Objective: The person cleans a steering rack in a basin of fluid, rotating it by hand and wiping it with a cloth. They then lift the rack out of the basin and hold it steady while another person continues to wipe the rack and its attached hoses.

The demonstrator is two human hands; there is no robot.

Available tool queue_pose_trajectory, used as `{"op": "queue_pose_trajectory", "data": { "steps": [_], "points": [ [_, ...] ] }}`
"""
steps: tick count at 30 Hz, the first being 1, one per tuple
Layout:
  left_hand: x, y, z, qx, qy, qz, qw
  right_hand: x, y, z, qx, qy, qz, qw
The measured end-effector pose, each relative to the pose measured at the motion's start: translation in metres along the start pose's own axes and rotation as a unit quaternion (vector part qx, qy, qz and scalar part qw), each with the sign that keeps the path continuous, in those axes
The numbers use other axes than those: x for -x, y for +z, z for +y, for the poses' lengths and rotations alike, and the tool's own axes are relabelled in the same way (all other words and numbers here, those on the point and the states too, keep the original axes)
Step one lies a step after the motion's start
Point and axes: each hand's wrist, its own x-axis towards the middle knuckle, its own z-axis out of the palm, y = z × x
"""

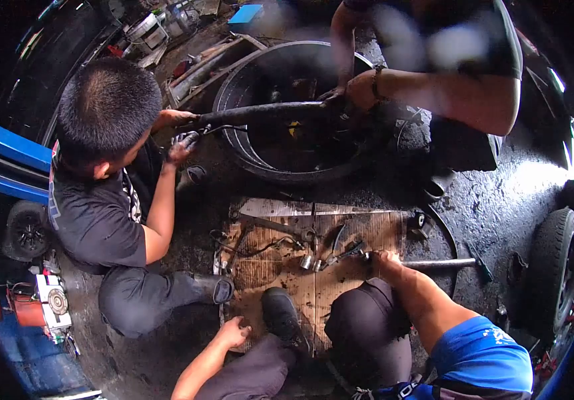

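Observation:
My right hand (385, 263) is closed around a long silver metal bar (439, 263), which sticks out to the right past my wrist. Just left of that hand, silver sockets (307, 261) and dark tools lie on a flattened piece of cardboard (253, 293). A dark, cable-like piece (260, 250) curves across its left part. My left hand (235, 332) hangs by my left shoe (280, 313), fingers loosely bent, with nothing visible in it.
Ahead stands a large round metal rim (287, 177). Across it, two people hold a long dark tube (260, 113); one crouches at left, one leans in at right. A tyre (553, 267) stands at right, a red-and-white machine (40, 303) at left. The floor (480, 200) looks dark and shiny.

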Motion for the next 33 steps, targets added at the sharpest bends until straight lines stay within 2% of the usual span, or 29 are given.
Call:
{"op": "queue_pose_trajectory", "data": {
  "steps": [2,4,10,12,14,16,18,21,23,30,33],
  "points": [
    [-0.003,0.004,-0.004,0.011,-0.023,0.007,1.000,-0.001,0.002,0.002,0.024,-0.001,-0.042,0.999],
    [0.010,-0.004,0.008,-0.002,-0.018,0.024,1.000,-0.004,-0.002,0.004,-0.049,-0.046,-0.147,0.987],
    [0.008,0.001,0.004,-0.026,0.000,0.049,0.998,-0.003,-0.050,0.000,-0.059,-0.065,-0.155,0.984],
    [0.009,-0.001,0.005,-0.012,0.001,0.042,0.999,-0.006,-0.010,0.003,-0.105,-0.031,-0.160,0.981],
    [0.011,-0.007,0.012,-0.014,-0.008,0.025,1.000,-0.007,-0.002,0.005,-0.151,0.002,-0.165,0.975],
    [0.012,-0.011,0.016,-0.015,-0.018,0.010,1.000,-0.003,-0.002,0.009,-0.059,-0.071,-0.107,0.990],
    [0.015,-0.009,0.018,-0.016,-0.029,-0.007,0.999,-0.002,-0.009,0.007,-0.055,-0.068,-0.126,0.988],
    [0.014,-0.004,0.013,-0.015,-0.013,0.035,0.999,-0.004,-0.025,0.003,-0.065,-0.061,-0.157,0.984],
    [0.010,-0.002,0.008,0.018,0.024,0.027,0.999,-0.005,-0.034,0.000,-0.064,-0.059,-0.173,0.981],
    [0.017,-0.007,0.018,-0.002,0.022,0.044,0.999,-0.015,-0.042,0.003,-0.064,-0.041,-0.206,0.976],
    [0.017,-0.012,0.021,0.043,-0.011,-0.005,0.999,-0.013,-0.054,0.005,-0.050,-0.035,-0.185,0.981]
  ]
}}
